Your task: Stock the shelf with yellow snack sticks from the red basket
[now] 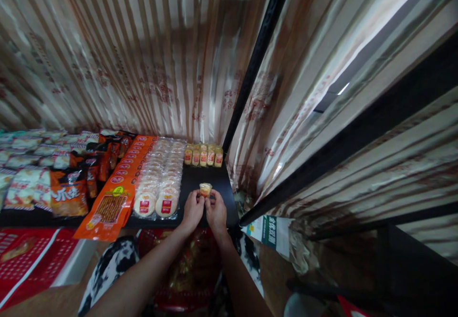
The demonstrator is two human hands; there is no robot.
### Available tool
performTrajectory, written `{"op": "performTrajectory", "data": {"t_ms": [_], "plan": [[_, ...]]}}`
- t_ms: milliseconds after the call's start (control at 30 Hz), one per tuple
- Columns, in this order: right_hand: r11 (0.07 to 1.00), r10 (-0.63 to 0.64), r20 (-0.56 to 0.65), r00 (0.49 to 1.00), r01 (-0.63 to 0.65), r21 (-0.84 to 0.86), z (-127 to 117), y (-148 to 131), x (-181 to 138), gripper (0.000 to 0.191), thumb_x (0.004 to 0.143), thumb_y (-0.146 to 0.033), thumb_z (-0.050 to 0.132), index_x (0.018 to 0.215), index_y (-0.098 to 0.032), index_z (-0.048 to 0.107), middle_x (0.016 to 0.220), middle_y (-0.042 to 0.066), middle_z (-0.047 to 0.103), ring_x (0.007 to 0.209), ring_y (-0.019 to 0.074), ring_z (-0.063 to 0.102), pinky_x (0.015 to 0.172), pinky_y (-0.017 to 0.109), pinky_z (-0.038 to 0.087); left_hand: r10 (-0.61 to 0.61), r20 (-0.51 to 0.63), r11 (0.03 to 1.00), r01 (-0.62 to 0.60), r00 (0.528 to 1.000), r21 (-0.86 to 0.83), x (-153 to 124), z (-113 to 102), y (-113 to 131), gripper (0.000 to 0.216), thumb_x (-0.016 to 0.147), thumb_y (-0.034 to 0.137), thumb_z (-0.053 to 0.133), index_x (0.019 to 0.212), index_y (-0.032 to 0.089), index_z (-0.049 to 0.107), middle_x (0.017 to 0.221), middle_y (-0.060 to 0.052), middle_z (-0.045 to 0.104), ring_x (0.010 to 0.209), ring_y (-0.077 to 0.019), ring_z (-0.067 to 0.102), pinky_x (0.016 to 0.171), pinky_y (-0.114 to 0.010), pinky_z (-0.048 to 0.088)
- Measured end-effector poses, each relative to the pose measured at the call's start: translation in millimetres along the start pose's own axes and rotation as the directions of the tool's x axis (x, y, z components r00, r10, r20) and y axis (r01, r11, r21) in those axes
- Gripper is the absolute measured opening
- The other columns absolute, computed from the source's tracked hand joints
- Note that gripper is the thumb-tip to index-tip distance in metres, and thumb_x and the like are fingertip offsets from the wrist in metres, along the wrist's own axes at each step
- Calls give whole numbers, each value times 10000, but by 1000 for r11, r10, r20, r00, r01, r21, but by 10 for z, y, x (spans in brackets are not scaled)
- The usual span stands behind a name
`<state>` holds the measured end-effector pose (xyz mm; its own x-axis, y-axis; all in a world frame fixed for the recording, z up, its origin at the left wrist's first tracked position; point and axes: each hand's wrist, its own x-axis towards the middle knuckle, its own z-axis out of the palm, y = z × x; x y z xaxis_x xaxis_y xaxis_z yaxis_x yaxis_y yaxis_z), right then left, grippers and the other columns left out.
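Between the fingertips of my left hand (pixel 193 209) and my right hand (pixel 216 211) is a small wrapped snack (pixel 205 189), yellowish with a red label. Both hands pinch it from below, above the right end of the black shelf (pixel 191 179). Beyond it, a row of matching wrapped snacks (pixel 203 155) stands upright at the back. Just left of my hands lie two columns of round rice crackers (pixel 167 201) in clear wrap. Under my forearms sits a red bag (pixel 186 274) with golden packets showing inside.
Left of the crackers are a long orange snack pack (pixel 110 202), black-and-orange bags (pixel 69 193) and white packets (pixel 28 185). A red basket (pixel 36 259) stands below at left. Black posts (pixel 257 59) and plastic sheeting (pixel 143 59) enclose the shelf.
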<state>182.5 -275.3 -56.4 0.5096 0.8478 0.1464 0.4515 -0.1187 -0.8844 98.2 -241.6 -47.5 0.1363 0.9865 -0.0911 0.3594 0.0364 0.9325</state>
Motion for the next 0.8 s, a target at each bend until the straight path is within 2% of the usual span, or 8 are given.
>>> {"op": "performTrajectory", "data": {"t_ms": [200,500,633,800], "plan": [[996,-24,-80,997,30,79,85,125,116,358,745,-212,453,1066,-154,601,1079,126,576,728,142,617,697,281,537,-91,-34,995,92,995,40,103,71,134,212,816,170,469,1026,182,495,1040,-77,633,971,-172,597,873,-300,441],[999,-43,-133,990,42,-8,162,243,310,395,784,-215,436,1140,-130,586,1086,146,583,901,189,610,822,331,506,49,-53,999,-49,997,6,321,225,52,275,814,115,408,1051,174,535,1055,-75,578,1015,-151,557,943,-297,418],[999,-20,-131,991,24,31,197,231,417,432,788,-218,429,1197,-122,528,1084,155,579,827,177,631,777,325,517,66,-62,998,-65,996,22,418,281,67,326,806,121,430,1108,164,545,1116,-94,536,1083,-163,520,970,-282,401],[993,19,-134,991,-3,116,253,240,566,441,787,-248,425,1195,-84,451,1079,168,596,867,182,638,810,331,506,60,-33,998,-58,998,39,568,340,88,366,805,119,428,1159,118,519,1139,-123,524,1078,-172,517,982,-292,389]]}}
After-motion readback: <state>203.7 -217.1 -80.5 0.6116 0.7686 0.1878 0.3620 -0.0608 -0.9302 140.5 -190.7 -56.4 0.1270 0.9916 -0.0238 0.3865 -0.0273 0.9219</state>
